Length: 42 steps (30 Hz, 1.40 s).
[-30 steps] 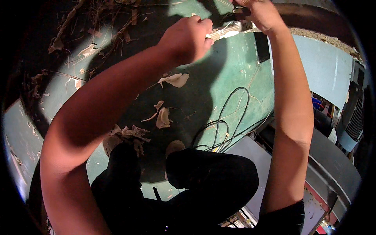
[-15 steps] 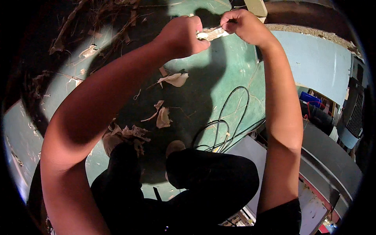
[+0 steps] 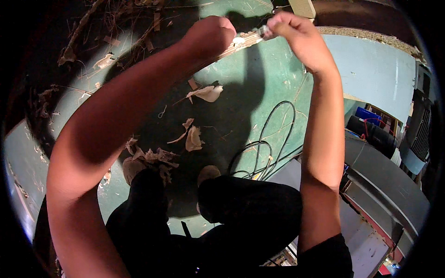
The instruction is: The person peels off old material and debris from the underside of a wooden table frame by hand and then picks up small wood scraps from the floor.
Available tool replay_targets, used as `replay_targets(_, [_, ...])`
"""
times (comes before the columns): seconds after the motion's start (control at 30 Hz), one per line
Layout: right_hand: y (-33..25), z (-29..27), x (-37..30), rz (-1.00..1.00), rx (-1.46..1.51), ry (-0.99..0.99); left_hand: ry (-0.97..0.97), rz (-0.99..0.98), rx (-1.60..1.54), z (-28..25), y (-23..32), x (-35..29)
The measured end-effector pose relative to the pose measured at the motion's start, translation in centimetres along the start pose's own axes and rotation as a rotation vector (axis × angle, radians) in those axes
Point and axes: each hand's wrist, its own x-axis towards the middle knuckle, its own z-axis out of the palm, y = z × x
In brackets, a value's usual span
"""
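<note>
Far out in front, my left hand (image 3: 211,36) is closed around a pale, ribbed strip (image 3: 238,45) that looks like wood. Part of the strip shows below the wrist, and white residue clings to it near my thumb. My right hand (image 3: 296,34) is at the strip's right end, fingers pinched and slightly blurred. Between those fingertips is a small greyish-white bit (image 3: 264,31); whether it is part of the strip I cannot tell. Several torn, cream-coloured scraps (image 3: 207,93) lie on the green floor (image 3: 278,88) below my hands.
A looped black cable (image 3: 262,139) lies on the floor to the right. Beyond my right arm are a light blue panel (image 3: 375,67) and grey metal parts (image 3: 384,171). Dry fibres and debris (image 3: 125,37) cover the far left. My shoes (image 3: 209,173) rest among scraps.
My right hand has shifted slightly, its fingers turned, and a greyish bit now shows at the fingertips. The right forearm has moved left. More of the strip shows below the left wrist.
</note>
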Motion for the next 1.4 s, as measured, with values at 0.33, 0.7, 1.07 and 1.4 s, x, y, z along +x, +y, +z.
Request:
replay_targets(0.33, [2.3, 4.6, -0.7, -0.381, -0.534, 0.095, -0.090, -0.061, -0.163, 0.1, -1.9, 0.9])
replay_targets(0.7, [3.5, 5.0, 0.0, -0.277, -0.361, 0.093, -0.040, -0.321, -0.418, -0.3, -1.0, 0.3])
replay_targets(1.07, [3.6, 6.9, -0.2, -0.422, -0.444, 0.216, -0.122, -0.360, -0.221, -1.3, -1.7, -0.1])
replay_targets(1.4, [3.8, 8.3, 0.3, -0.270, -0.508, 0.341, -0.128, -0.350, -0.396, -1.3, -1.6, -0.7])
